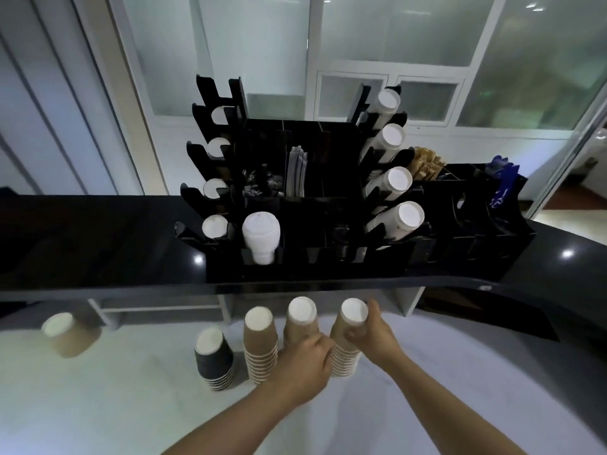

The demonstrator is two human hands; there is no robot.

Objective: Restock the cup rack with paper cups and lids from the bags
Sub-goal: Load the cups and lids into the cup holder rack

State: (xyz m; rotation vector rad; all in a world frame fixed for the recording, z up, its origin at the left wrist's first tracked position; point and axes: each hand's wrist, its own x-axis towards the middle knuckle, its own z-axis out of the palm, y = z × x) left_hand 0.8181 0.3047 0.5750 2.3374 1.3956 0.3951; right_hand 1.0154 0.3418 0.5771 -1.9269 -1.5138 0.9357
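Here, both hands' grip (fingers curled) clamped on brown cup stack (345,349): left hand (303,364), right hand (377,333).

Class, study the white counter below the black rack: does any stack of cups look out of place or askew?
Yes. One brown cup stack lies tipped on its side at the far left, apart from the others. The black stack and remaining brown stacks stand upright, bottoms up.

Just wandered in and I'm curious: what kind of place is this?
Most likely a café or office drinks counter. A black cup rack holds white paper cups and a stack of lids, and the hands handle stacks of brown paper cups below.
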